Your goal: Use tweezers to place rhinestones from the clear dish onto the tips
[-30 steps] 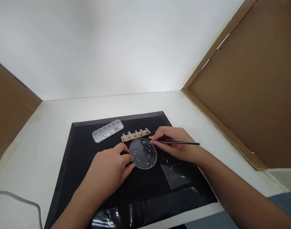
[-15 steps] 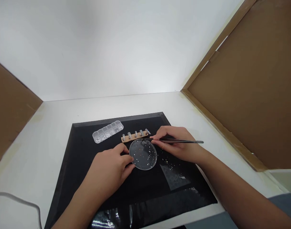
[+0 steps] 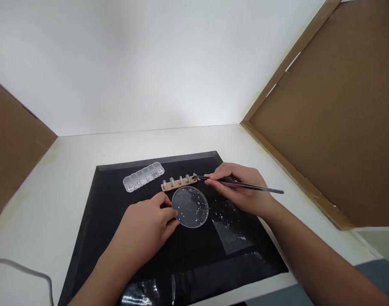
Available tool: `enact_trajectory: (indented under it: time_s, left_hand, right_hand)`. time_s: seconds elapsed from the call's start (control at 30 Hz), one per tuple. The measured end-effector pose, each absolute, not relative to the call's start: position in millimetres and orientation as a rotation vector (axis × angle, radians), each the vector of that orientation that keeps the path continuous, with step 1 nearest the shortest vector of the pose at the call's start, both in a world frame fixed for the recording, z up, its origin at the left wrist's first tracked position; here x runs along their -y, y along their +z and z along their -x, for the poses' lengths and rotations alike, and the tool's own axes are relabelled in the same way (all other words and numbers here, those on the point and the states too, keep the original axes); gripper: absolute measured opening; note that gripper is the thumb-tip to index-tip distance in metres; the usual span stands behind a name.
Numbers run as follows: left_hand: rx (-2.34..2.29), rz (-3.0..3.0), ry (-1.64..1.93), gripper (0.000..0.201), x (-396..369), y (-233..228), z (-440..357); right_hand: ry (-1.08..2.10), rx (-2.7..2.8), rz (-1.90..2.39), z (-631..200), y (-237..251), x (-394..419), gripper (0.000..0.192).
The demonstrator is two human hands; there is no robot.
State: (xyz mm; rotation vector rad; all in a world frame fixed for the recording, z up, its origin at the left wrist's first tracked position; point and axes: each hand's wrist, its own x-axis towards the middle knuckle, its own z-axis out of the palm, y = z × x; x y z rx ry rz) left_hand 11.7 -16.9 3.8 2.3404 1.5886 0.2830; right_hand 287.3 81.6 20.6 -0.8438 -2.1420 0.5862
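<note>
A: Step in hand? Right hand (image 3: 242, 191) pinches tweezers (image 3: 242, 185); tips sit at the right end of the strip (image 3: 179, 183), by its last peg. Whether a bead is in the tips: cannot tell.

B: Left hand (image 3: 146, 227): fingers closed on the rim of the dish (image 3: 190, 206), flat on the black mat (image 3: 118, 238). Beads scattered in it.

A: Judged: placing at the strip. The next move calls for a fine, steady tip.

B: Box (image 3: 143, 177) lies left of the strip. No writing readable.
</note>
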Motion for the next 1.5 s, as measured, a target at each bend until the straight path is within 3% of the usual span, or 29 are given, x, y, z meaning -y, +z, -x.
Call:
enact_trajectory:
  time_s: [1.5]
  left_hand:
    - [-1.597,-2.312,0.239,0.019,15.4,4.4,-11.9]
  right_hand:
    - [0.616,2.099,0.815,-289.1,15.1,-84.3,0.009]
